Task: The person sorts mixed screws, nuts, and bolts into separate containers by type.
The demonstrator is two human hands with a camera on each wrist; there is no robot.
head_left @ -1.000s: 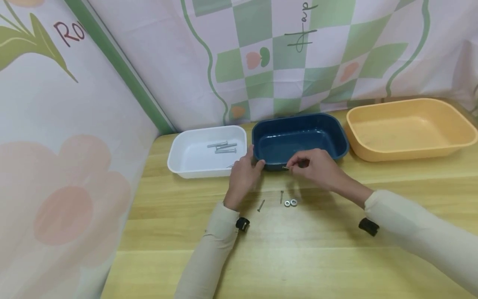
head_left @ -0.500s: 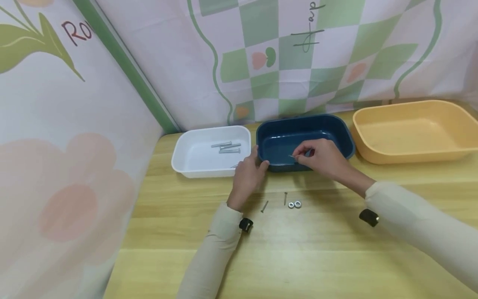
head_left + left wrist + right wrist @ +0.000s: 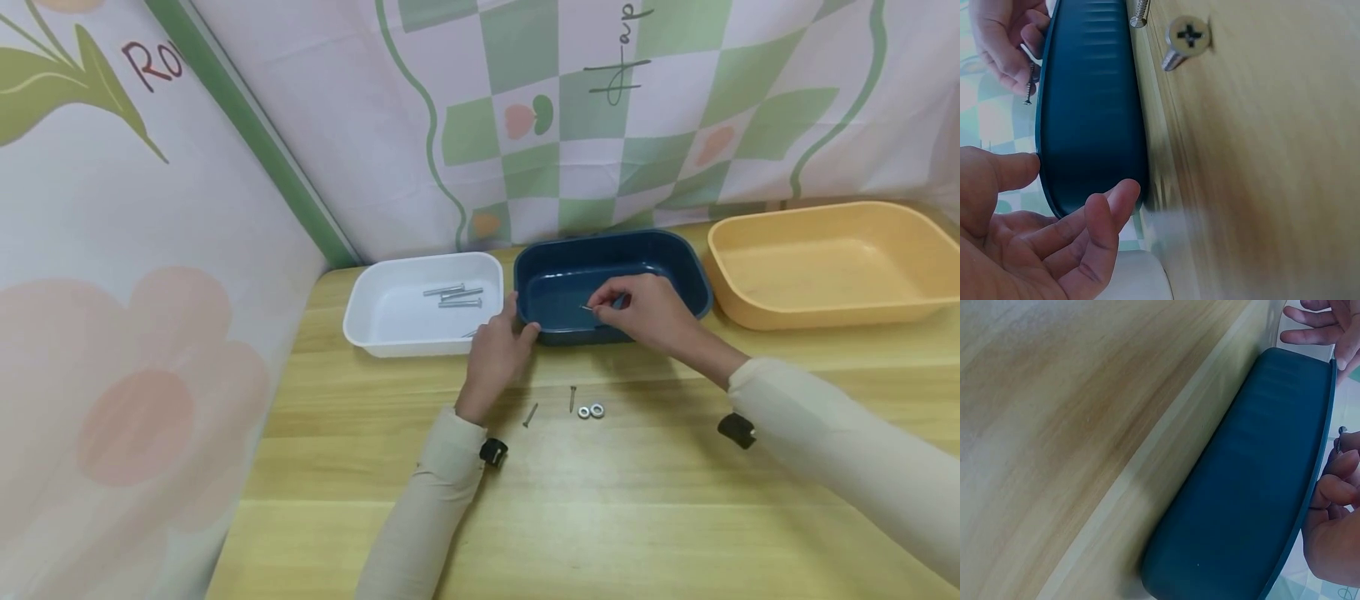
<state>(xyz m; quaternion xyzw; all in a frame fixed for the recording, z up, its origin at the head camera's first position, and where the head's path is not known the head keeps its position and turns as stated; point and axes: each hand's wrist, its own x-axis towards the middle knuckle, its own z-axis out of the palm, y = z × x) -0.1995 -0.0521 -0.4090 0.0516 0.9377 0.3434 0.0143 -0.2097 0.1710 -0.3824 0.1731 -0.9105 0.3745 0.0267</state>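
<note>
My right hand pinches a small screw between thumb and fingertips, above the inside of the dark blue tray. In the left wrist view the screw hangs beyond the tray's rim, its shaft thin and threaded. My left hand rests at the tray's near left corner, thumb on the rim and the other fingers loosely bent along the end. On the table in front lie two more screws, one slanted and one nearly straight. A cross-slotted head shows close up.
Beside the upright screw sit two small metal rings. To the left stands a white tray with several long bolts; my left hand overlaps its corner. A yellow tray stands to the right. A patterned curtain hangs behind.
My right hand has carried the screw from the blue tray's front rim to over its inside. My left hand stays at the corner. The view has shifted slightly.
</note>
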